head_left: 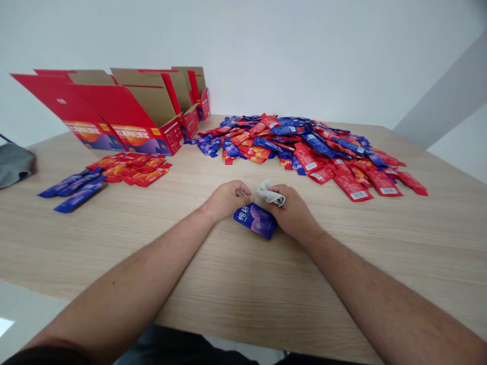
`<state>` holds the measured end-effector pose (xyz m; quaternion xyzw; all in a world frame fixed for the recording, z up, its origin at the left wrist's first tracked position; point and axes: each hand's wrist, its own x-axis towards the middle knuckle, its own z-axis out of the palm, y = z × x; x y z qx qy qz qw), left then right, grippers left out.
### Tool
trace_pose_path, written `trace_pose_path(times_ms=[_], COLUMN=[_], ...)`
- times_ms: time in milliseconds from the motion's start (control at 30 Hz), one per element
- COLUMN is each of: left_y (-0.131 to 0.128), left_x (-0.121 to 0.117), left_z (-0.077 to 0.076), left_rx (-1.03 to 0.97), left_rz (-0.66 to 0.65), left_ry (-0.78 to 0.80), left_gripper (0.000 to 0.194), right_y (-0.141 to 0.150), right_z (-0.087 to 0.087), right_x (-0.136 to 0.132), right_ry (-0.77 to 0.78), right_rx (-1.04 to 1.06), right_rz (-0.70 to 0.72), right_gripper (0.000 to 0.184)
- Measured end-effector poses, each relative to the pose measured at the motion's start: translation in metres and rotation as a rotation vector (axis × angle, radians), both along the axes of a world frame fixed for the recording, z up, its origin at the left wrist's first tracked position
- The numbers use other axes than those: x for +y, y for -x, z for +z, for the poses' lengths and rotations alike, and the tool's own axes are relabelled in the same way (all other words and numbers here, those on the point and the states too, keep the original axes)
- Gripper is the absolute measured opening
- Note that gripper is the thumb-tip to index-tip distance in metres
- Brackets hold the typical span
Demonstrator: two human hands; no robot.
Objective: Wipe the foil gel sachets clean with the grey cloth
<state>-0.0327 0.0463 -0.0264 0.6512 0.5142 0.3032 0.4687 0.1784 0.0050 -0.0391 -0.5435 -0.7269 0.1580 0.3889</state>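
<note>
A blue sachet [256, 221] with purple fruit artwork and white lettering is between my hands, low over the wooden table. My left hand [228, 201] is closed, its fingers pinching the sachet's upper left corner. In my right hand [292, 213] is a crumpled whitish-grey cloth [274, 196], gripped between thumb and curled fingers. That hand also touches the sachet's right side. The right fingertips are partly hidden by the cloth. Beyond both hands lies a large heap of red and blue sachets [258, 139].
Several open red cardboard boxes [140, 137] stand at the back left, lids up. Before them lie rows of red sachets [146, 170] and a few blue sachets [81, 195]. A grey item [15, 165] sits at the far left. A white wall [289, 56] rises behind the table [182, 268].
</note>
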Motion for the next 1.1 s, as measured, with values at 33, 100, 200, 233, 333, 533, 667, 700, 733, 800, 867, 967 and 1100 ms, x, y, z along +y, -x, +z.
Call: trace_pose_path(times_ms=[33, 100, 200, 233, 333, 533, 667, 700, 733, 800, 867, 967, 1100], left_y=[-0.001, -0.005, -0.011, -0.013, -0.014, -0.017, -0.019, -0.019, -0.02, -0.023, -0.025, -0.027, -0.032], left_x=[-0.001, -0.004, -0.006, -0.007, -0.009, -0.016, -0.019, -0.019, -0.02, -0.021, -0.021, -0.021, -0.029], left_z=[0.001, 0.002, 0.004, 0.005, 0.009, 0.02, 0.019, 0.018, 0.016, 0.014, 0.013, 0.012, 0.012], left_rx=[-0.02, -0.082, -0.197, -0.216, -0.173, -0.089, -0.111, -0.134, -0.165, -0.262, -0.407, -0.602, -0.669], left_rz=[0.034, 0.1, 0.151, 0.157, 0.172, 0.193, 0.208, 0.209, 0.209, 0.234, 0.299, 0.368, 0.162], left_ry=[-0.001, 0.009, 0.026, 0.015, -0.068, -0.172, -0.17, -0.163, -0.151, -0.099, 0.006, 0.236, 0.522], left_gripper=[0.018, 0.017, 0.017, 0.018, 0.02, 0.02, 0.02, 0.02, 0.02, 0.019, 0.018, 0.027, 0.044], right_y=[0.001, 0.005, 0.009, 0.01, 0.01, 0.007, 0.012, 0.014, 0.016, 0.02, 0.024, 0.026, 0.026], right_z=[0.0, 0.002, 0.008, 0.01, 0.014, 0.011, 0.01, 0.011, 0.013, 0.016, 0.019, 0.022, 0.021], right_x=[-0.002, -0.006, -0.012, -0.013, -0.015, -0.015, -0.019, -0.021, -0.022, -0.025, -0.027, -0.026, -0.02], right_ry=[0.007, 0.018, 0.035, 0.056, 0.168, 0.289, 0.398, 0.435, 0.469, 0.512, 0.516, 0.472, 0.343], right_rx=[-0.005, -0.012, -0.017, -0.007, 0.082, 0.304, 0.47, 0.526, 0.582, 0.671, 0.737, 0.848, 0.972], right_rz=[0.007, 0.027, 0.05, 0.056, 0.051, 0.076, 0.093, 0.092, 0.095, 0.117, 0.129, 0.067, -0.046], right_gripper=[0.017, 0.015, 0.014, 0.013, 0.012, 0.029, 0.033, 0.032, 0.032, 0.033, 0.033, 0.032, 0.027])
